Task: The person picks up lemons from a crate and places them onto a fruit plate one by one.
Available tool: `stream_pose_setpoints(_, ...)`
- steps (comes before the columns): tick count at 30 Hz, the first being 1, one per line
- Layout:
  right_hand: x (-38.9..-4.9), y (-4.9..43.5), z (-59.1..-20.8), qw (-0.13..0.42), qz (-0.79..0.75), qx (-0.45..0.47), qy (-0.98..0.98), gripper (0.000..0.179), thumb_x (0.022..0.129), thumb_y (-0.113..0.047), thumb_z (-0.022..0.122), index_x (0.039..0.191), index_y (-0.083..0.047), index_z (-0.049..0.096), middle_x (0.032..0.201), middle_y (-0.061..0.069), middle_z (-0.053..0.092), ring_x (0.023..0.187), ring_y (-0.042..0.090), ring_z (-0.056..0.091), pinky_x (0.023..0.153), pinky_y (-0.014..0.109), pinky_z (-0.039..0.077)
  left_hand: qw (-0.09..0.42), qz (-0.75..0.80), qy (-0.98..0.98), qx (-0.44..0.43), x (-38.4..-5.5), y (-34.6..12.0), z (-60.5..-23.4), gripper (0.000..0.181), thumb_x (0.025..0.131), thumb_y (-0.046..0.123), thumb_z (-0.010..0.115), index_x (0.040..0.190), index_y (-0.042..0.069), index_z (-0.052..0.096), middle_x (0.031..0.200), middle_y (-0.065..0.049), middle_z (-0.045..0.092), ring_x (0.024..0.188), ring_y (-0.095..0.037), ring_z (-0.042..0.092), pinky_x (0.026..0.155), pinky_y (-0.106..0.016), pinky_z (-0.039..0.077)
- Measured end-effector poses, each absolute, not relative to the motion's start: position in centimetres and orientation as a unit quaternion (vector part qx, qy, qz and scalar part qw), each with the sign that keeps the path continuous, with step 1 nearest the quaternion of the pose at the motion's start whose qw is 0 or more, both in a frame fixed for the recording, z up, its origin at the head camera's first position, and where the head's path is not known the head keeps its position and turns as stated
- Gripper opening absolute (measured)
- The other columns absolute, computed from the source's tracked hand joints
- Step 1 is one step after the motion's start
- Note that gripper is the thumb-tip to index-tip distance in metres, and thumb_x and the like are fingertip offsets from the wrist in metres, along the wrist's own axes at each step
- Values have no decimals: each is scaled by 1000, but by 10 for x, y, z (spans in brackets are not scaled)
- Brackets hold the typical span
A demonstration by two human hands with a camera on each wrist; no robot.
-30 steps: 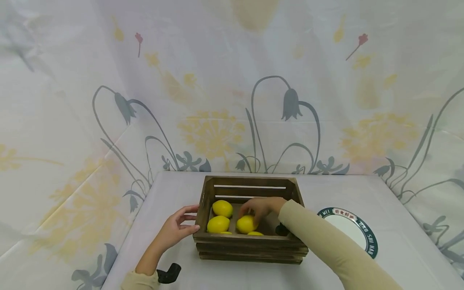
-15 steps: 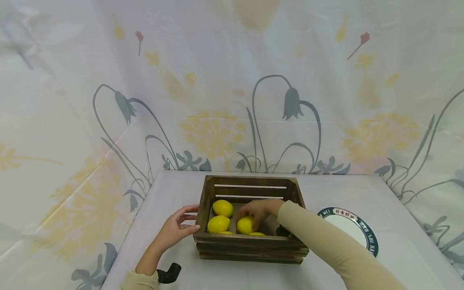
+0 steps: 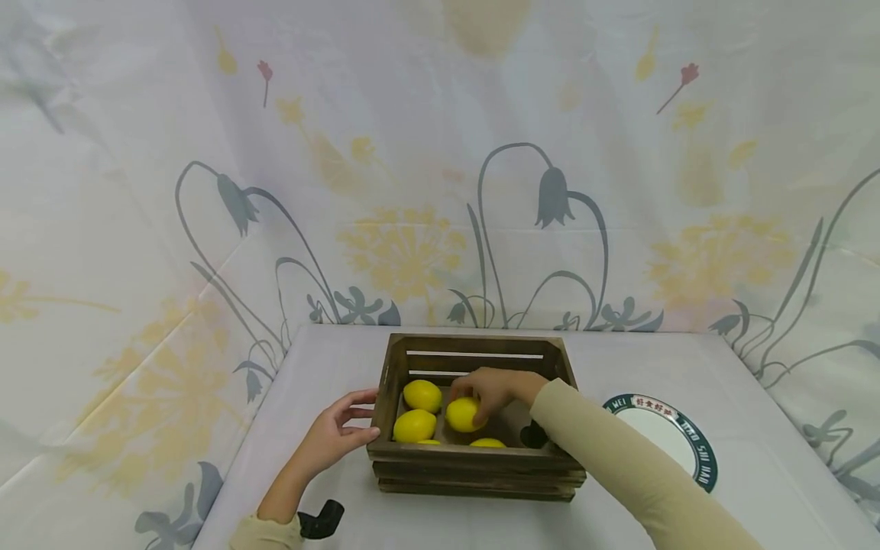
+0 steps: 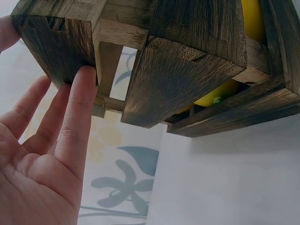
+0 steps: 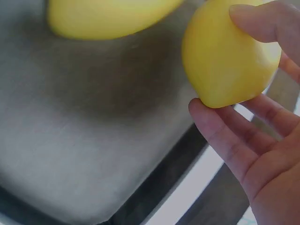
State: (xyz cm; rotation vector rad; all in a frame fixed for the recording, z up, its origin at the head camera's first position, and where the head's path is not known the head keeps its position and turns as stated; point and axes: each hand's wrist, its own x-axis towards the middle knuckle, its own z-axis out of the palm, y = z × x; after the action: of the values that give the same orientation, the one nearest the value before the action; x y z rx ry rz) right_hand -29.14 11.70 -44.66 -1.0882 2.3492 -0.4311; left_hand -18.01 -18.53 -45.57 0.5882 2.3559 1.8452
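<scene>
I've got the right hand inside the wooden crate, thumb on one side and fingers on the other, grasping a lemon. That lemon is mid-crate, within the walls; can't tell its clearance off the crate floor.

Tight side is left: rear lemon and near lemon sit along the left wall, narrow gap to the held one. Two more show only their tops over the front rim: front lemon just ahead of the held one, corner lemon beside the near one.

More room on the right: crate floor shows up to a black piece under the wrist. Slatted rear wall stands farther back. Mind the front right corner: sleeve crosses above the rim there and overlaps the near side of the plate.

Left hand is outside, fingers released and extended, touching the crate's left edge.

Table shows as a strip between crate and plate, and behind the crate back to the printed cloth.
</scene>
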Motion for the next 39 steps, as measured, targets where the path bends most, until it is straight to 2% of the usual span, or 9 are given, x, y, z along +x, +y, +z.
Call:
stream_pose_setpoints(9, -290, 122, -428, 200, -241, -402, 860, 47, 75, -14, 74, 117, -19, 55, 103, 2, 57, 88, 15, 54, 74, 30, 47, 49, 601, 776, 184, -179, -183, -453, 54, 84, 8, 68, 133, 0, 46, 133, -20, 46, 111, -36, 50, 80, -26, 50)
stream_pose_setpoints(13, -288, 125, -422, 178, -267, -402, 858, 48, 75, -16, 74, 119, -19, 54, 107, 1, 56, 90, 14, 54, 76, 29, 47, 50, 601, 775, 188, -178, -183, -454, 54, 84, 8, 68, 133, -1, 46, 133, -20, 45, 111, -37, 50, 81, -26, 50)
stream_pose_setpoints(20, -285, 131, -413, 135, -337, -402, 841, 50, 76, -15, 74, 121, -14, 53, 107, 7, 58, 83, 15, 58, 74, 31, 49, 42, 600, 777, 186, -177, -184, -453, 54, 84, 7, 68, 132, -1, 46, 133, -20, 46, 109, -35, 51, 80, -26, 50)
stream_pose_setpoints(28, -278, 139, -401, 78, -395, -348, 847, 51, 78, -18, 75, 123, -13, 53, 106, 8, 59, 86, 18, 58, 77, 32, 50, 40, 599, 776, 191, -178, -185, -454, 54, 84, 6, 68, 133, -1, 45, 133, -20, 46, 110, -35, 51, 80, -26, 50)
stream_pose_setpoints(39, -263, 153, -393, 5, -461, -282, 842, 55, 77, -16, 76, 126, -10, 52, 109, 15, 56, 85, 21, 60, 74, 32, 53, 36, 604, 773, 191, -179, -183, -455, 53, 84, 6, 68, 132, -2, 46, 132, -20, 46, 110, -35, 51, 81, -26, 50)
